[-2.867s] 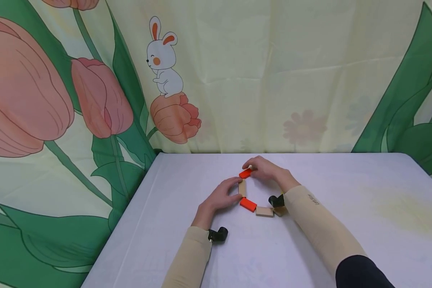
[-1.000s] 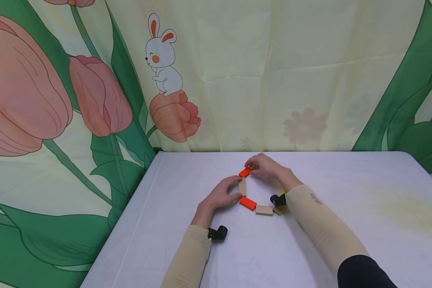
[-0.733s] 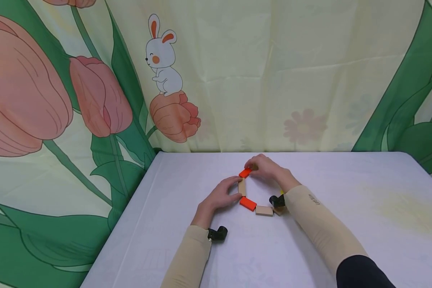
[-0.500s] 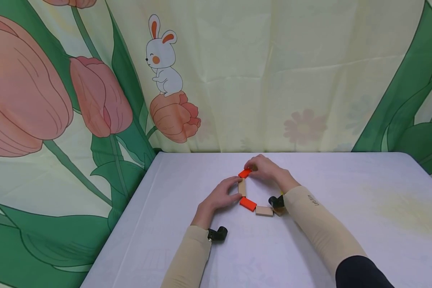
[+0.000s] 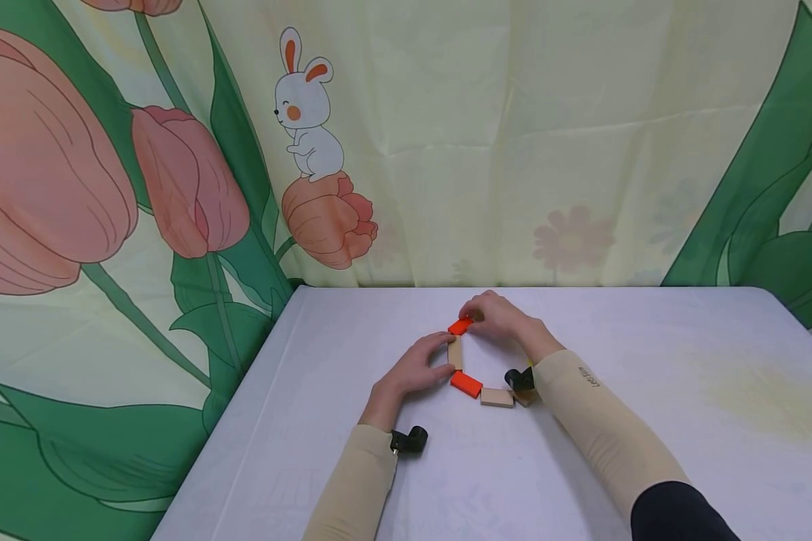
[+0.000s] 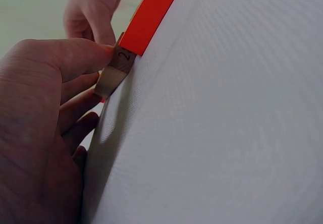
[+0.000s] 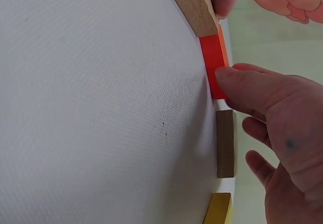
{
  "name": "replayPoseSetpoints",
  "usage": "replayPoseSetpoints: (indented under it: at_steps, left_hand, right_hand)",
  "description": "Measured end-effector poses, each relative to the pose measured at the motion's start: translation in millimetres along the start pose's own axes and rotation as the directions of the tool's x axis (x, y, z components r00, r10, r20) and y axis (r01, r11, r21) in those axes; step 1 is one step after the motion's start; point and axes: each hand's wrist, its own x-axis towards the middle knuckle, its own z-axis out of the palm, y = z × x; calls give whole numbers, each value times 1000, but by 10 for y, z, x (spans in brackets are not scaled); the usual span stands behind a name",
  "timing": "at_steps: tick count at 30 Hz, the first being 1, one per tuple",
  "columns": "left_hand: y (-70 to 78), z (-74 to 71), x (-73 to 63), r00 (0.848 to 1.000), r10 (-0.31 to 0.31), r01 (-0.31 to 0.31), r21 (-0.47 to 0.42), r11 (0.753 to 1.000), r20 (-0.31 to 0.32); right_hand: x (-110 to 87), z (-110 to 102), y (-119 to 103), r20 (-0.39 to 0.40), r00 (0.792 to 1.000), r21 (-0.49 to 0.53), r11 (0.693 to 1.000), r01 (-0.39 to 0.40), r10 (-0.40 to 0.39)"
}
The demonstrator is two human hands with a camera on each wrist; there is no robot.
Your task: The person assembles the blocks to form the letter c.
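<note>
Small rectangular blocks form a curved row on the table, as seen in the head view. My left hand (image 5: pixel 413 366) pinches a plain wooden block (image 5: pixel 455 353) by its ends; in the left wrist view a dark "2" shows on its end. My right hand (image 5: pixel 497 315) pinches the far red block (image 5: pixel 459 327) between thumb and fingers. In the right wrist view this red block touches the plain one or nearly so. Nearer me lie another red block (image 5: pixel 466 384) and a plain block (image 5: pixel 497 398). Part of the row is hidden behind the right forearm.
One more wooden block (image 5: pixel 525 398) shows partly under the black right wrist camera (image 5: pixel 519 378). The right wrist view has a brown block (image 7: pixel 225 143) and a yellow block (image 7: pixel 218 209) beyond the red one. A tulip-printed curtain (image 5: pixel 446 150) hangs behind the white-covered table (image 5: pixel 582 496).
Both hands have stayed at the same blocks. The right hand's fingers and the far red block have shifted only very slightly; the other blocks look unmoved.
</note>
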Motion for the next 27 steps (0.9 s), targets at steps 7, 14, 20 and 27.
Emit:
replayPoseSetpoints:
  at_steps: [7, 14, 20, 27]
  left_hand:
    - [-6, 2, 10, 1000, -12, 11, 6, 1000, 5]
    - [4, 6, 22, 1000, -17, 17, 14, 1000, 8]
    - [1, 0, 20, 1000, -15, 15, 24, 1000, 9]
    - [3, 0, 25, 1000, -11, 11, 21, 1000, 14]
  right_hand:
    - [-16, -9, -13, 4, 1000, 4, 1000, -17, 17]
    - [-43, -53, -31, 0, 1000, 22, 1000, -21, 21]
    - [-56, -130, -15, -12, 1000, 79, 997, -18, 19]
    - [-82, -192, 35, -24, 999, 148, 989, -26, 30]
